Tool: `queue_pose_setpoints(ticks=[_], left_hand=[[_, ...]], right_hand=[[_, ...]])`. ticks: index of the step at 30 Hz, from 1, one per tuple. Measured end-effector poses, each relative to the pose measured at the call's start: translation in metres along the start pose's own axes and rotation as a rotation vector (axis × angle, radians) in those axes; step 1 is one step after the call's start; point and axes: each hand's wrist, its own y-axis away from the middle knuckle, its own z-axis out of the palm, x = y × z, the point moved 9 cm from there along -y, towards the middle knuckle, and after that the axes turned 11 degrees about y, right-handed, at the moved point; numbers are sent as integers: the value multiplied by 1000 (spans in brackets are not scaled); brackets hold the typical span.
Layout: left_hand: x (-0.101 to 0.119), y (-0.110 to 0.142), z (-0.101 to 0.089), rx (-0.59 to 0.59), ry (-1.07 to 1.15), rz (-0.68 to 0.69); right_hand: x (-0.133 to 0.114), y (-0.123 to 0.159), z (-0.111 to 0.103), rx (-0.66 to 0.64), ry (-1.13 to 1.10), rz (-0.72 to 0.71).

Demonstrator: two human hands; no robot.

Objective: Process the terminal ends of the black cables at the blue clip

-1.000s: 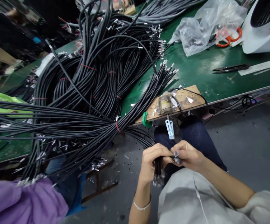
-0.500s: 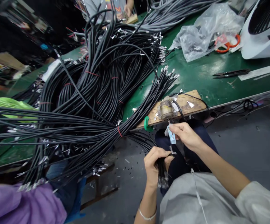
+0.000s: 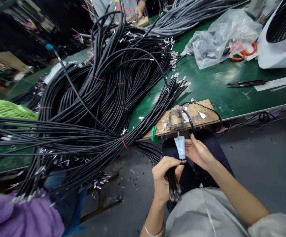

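Blue clip (image 3: 181,148) turned vs. b4, R hand (image 3: 200,153) now unpinched beside it.

On my feed, a glossy green tabletop (image 3: 219,95) carries a flat, tan wooden board (image 3: 196,113). Left of the board I see heaped round black cables (image 3: 103,89); beyond it, a crumpled clear plastic bag (image 3: 204,49); to its right, slim black metal snips (image 3: 246,83) and a curved white plastic housing (image 3: 269,52).
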Motion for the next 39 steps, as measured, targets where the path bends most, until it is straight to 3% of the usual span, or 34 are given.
queue_pose_setpoints(ticks=[4,6,8,10,12,15,18,27,33,37,39], left_hand=[[0,4,2,-114,140,96],[2,6,5,-217,249,154],[-1,6,8,-307,280,115],[-6,6,9,-341,257,26],[-6,6,6,-299,216,-24],[3,10,-3,-176,137,8],[6,18,-7,-103,68,18],[5,24,1,-188,-10,-13],[8,19,3,-143,-12,-32],[2,21,14,-253,3,-64],[-2,25,21,-332,-27,-85]], right_hand=[[-13,23,-33,103,232,-151],[-22,40,-39,138,417,-228],[-28,56,-37,157,581,-289],[-35,70,-25,175,729,-378],[-44,83,-5,172,866,-525],[-53,98,29,128,1001,-763],[-59,104,45,150,1028,-866],[-53,97,45,231,1050,-820],[-42,93,32,312,940,-719],[-41,87,27,386,1089,-626],[-35,75,27,318,1189,-511]])
